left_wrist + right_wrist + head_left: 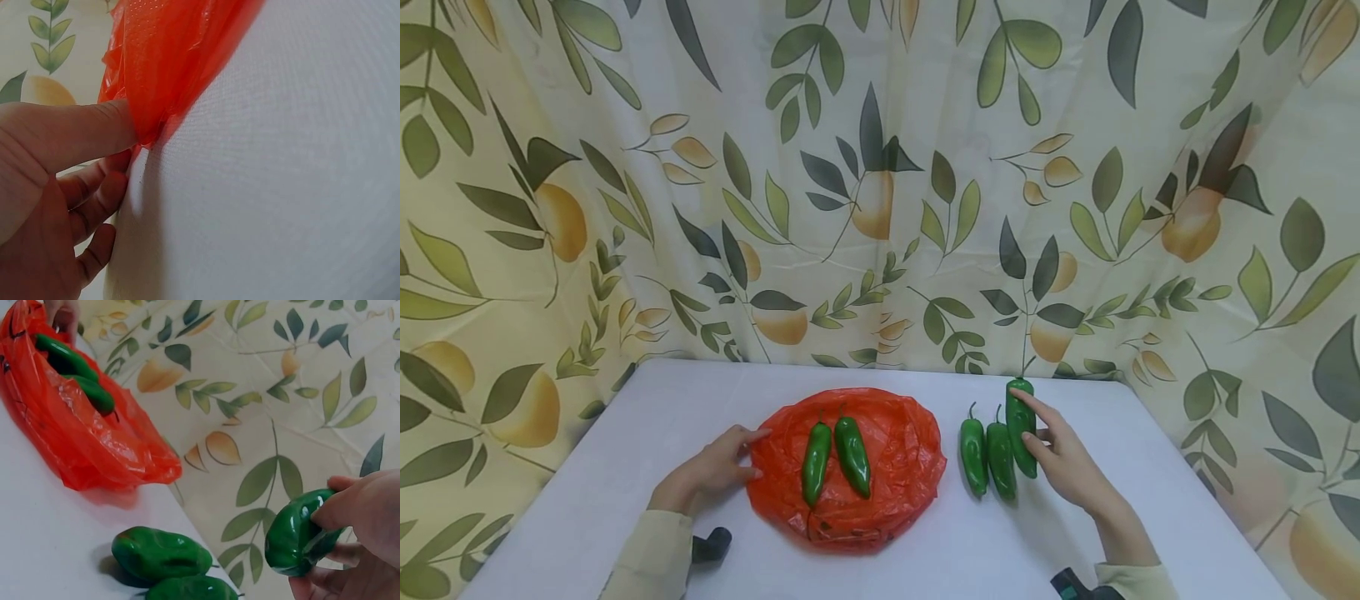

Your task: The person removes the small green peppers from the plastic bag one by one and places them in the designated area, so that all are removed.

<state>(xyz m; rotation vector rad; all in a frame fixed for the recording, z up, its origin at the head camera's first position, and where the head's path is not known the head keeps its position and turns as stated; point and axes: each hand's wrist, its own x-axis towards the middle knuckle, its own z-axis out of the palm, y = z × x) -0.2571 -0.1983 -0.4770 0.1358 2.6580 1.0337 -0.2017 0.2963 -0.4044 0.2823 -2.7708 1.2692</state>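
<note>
My right hand (1067, 460) grips a glossy green chili pepper (1018, 417) between thumb and fingers, its thin stem pointing away from me. Two more peppers lie side by side on the table just left of it, a nearer green pepper (1001, 458) and an outer green pepper (973, 457). At the left edge of a crumpled red plastic bag (913, 454), my left hand (713, 467) pinches the plastic; in the left wrist view the thumb (94, 128) is on the bag's edge. On the bag rest a left pepper (816, 467) and a right pepper (853, 457).
The white table (700, 400) ends at the back against a curtain (880, 192) printed with leaves and fruit. Black wrist camera parts show below each hand, one at the left sleeve (651, 550) and one at the right sleeve (1138, 582).
</note>
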